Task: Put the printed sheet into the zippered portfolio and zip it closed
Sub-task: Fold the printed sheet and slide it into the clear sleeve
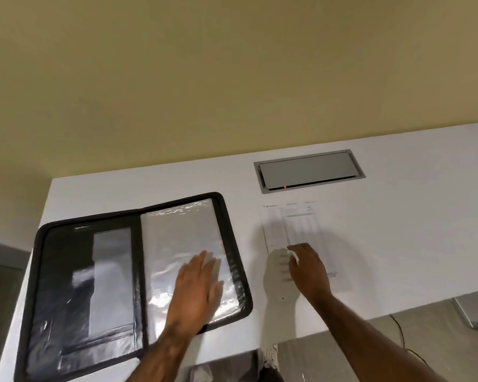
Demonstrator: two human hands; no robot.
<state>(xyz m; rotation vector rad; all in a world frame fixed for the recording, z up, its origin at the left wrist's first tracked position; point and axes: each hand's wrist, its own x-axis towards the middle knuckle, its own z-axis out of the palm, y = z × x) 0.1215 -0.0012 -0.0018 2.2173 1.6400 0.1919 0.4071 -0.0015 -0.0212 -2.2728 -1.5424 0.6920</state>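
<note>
Portfolio open flat (clear sleeves) | left hand on it | sheet outside

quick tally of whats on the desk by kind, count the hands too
portfolio, open: 1
printed sheet: 1
cable hatch set in the desk: 1
hands, left hand and right hand: 2
total: 5

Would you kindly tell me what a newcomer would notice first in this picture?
The black zippered portfolio lies open on the left of the white desk, the left hand flat on its glossy right-hand sleeve. To its right, the right hand pinches the printed sheet.
</note>
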